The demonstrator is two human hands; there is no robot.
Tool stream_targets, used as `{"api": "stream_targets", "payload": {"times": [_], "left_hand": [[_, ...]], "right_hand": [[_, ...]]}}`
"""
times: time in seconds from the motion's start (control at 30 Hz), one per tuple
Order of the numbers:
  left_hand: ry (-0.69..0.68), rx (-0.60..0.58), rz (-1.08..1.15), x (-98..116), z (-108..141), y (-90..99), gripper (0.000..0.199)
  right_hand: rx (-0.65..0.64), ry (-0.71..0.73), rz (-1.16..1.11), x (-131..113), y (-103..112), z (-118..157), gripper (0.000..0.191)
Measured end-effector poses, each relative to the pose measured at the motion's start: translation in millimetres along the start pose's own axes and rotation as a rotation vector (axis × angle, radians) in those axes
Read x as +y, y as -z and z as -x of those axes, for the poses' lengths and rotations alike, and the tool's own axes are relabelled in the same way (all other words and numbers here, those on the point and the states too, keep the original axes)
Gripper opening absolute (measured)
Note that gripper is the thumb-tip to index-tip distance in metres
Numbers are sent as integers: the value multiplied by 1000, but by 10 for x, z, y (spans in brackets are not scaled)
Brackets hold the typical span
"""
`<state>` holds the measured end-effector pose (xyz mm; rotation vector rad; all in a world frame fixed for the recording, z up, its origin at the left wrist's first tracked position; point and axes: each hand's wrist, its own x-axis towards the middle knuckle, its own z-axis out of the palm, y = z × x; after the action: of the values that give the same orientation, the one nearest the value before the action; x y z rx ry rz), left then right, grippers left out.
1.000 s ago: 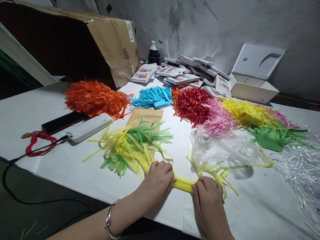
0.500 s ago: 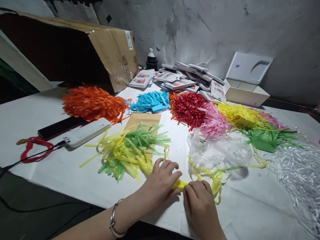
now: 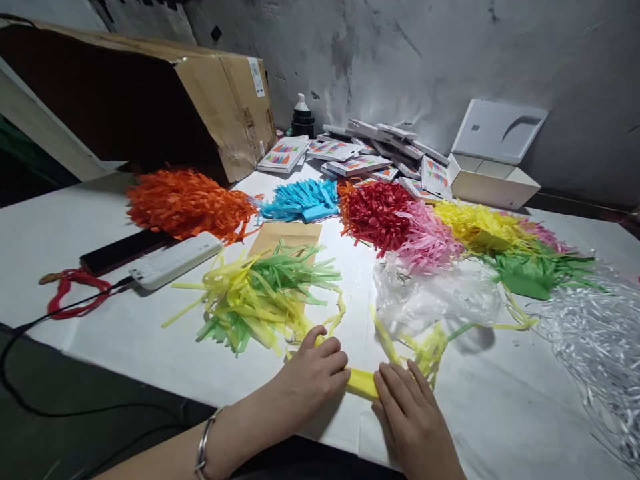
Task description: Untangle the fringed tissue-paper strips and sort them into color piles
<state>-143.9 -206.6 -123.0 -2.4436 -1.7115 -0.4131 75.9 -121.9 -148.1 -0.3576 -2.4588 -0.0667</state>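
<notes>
The left hand (image 3: pixel 316 375) now grasps the yellow band (image 3: pixel 362 383), lower centre of the frame; the right hand (image 3: pixel 411 412) has flattened upon it — whether gripping, I cannot tell — so it seems better smoothed.

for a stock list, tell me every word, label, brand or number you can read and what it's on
No text is legible.
White label on the cardboard box: too small to read.
Printed marks on the same box: too blurred.
Flat boxes: coloured pictures; any wording too small.
Open white box: any marks too small to read.
</notes>
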Motion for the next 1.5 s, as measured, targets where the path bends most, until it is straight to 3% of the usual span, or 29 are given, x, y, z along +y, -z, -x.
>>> {"api": "stream_targets", "payload": {"times": [0.1, 0.23, 0.3, 0.43, 0.53, 0.7, 0.83, 0.93, 1.1, 1.33, 1.5], "left_hand": [[84, 19, 76, 31, 26, -4, 15], [286, 37, 217, 83, 18, 18, 19], [353, -4, 207, 101, -15, 44, 18], [427, -136, 73, 110, -121, 84, 18], [382, -125, 23, 88, -159, 74, 12], [97, -65, 77, 36, -91, 28, 13], [52, -8, 76, 29, -58, 1, 16], [83, 36, 128, 38, -69, -21, 16], [115, 10, 219, 26, -59, -50, 11], [302, -40, 329, 33, -19, -20, 10], [369, -154, 212, 139, -131, 91, 17]], "right_hand": [[36, -84, -79, -65, 2, 35, 23], [41, -331, -202, -129, -23, 25, 20], [12, -402, -162, -134, -35, 9, 19], [-89, -408, 41, -137, -54, -37, 18], [-38, -375, 137, -153, -67, -70, 16], [-6, -233, -66, -160, -54, -124, 20], [9, -253, -77, -168, -56, -190, 17], [14, -205, -77, -209, -134, -238, 19], [28, -218, -110, -247, -265, -242, 29], [27, -278, -218, -76, -48, -22, 26], [17, -399, -220, -109, -5, 25, 20]]}}
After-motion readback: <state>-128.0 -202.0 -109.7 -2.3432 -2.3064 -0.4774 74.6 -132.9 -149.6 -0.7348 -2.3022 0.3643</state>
